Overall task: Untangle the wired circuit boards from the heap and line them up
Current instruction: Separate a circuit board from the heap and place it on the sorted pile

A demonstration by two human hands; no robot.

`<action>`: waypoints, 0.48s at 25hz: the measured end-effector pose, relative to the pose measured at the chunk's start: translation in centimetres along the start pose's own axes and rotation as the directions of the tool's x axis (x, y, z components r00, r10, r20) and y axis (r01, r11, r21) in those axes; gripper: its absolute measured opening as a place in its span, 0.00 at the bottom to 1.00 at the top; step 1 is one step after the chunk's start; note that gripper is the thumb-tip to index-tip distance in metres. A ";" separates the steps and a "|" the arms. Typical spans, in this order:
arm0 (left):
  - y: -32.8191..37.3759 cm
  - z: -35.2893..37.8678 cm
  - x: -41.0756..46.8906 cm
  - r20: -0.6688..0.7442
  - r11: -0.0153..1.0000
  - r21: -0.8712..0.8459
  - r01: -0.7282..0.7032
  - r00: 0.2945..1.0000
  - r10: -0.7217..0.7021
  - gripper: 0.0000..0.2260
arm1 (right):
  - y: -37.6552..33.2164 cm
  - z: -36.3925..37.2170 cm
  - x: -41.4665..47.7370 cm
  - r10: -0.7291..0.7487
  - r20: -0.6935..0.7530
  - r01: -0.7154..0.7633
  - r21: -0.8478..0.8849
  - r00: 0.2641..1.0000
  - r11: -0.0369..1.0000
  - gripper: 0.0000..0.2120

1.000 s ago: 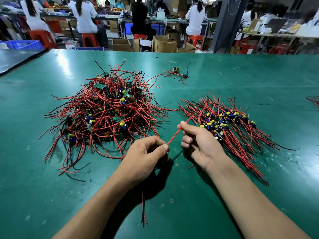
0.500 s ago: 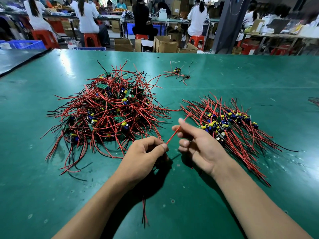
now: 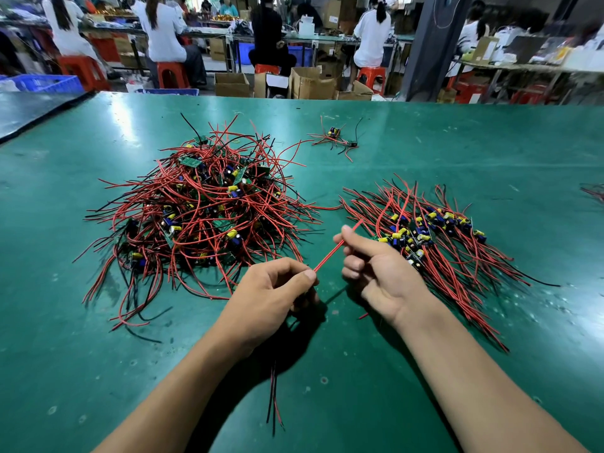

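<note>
Left hand (image 3: 271,299) and right hand (image 3: 382,269) pinch a thin red wire (image 3: 330,255) over the bare green tabletop (image 3: 98,354), between a tangled heap of red-wired circuit boards (image 3: 202,210) and a combed row of boards (image 3: 434,233).

1. The heap (image 3: 202,217) lies on the left half of the bench (image 3: 457,152).
2. The lined-up boards (image 3: 434,230) lie to its right, near it.
3. A small bunch (image 3: 336,138) lies behind both, well apart.
4. The left hand (image 3: 271,299) is before the heap, and the right hand (image 3: 379,273) is before the boards' left end.
5. A wire (image 3: 330,255) runs between the two hands, pinched in the fingers of each.
6. Loose ends (image 3: 274,403) trail from under the left hand toward the near edge.
7. Boxes (image 3: 307,81) stand on the floor behind the bench.
</note>
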State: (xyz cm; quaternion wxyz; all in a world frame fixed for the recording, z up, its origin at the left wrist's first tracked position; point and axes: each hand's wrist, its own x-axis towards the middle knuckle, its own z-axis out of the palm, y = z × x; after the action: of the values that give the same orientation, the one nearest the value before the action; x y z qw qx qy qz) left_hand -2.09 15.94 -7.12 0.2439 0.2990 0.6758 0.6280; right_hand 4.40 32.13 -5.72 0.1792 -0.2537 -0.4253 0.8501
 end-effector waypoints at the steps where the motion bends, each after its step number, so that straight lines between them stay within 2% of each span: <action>1: 0.0 0.1 0.0 0.009 1.000 0.002 0.004 1.000 -0.004 0.07 | -0.5 -0.3 0.2 0.015 -0.031 -0.014 0.053 0.999 0.999 0.10; 4: 0.2 0.2 -0.1 0.041 1.000 0.012 0.018 0.999 -0.018 0.07 | -1.3 -0.7 0.3 0.075 -0.064 -0.063 0.177 0.995 0.982 0.13; 8: 0.3 0.2 -0.2 0.076 0.999 -0.006 0.041 0.996 -0.040 0.07 | -1.5 -0.9 0.2 0.188 -0.002 -0.177 0.334 0.982 0.926 0.16; 12: 0.5 0.2 -0.2 0.064 0.999 -0.001 0.035 0.997 -0.035 0.08 | -1.5 -0.9 0.2 0.171 0.020 -0.168 0.317 0.985 0.933 0.12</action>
State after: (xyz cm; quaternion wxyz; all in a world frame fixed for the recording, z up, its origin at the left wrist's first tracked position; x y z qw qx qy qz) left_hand -1.75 15.92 -6.69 0.2766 0.3066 0.6723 0.6143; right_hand 4.92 33.62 -5.01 0.1456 -0.2606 -0.2589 0.9186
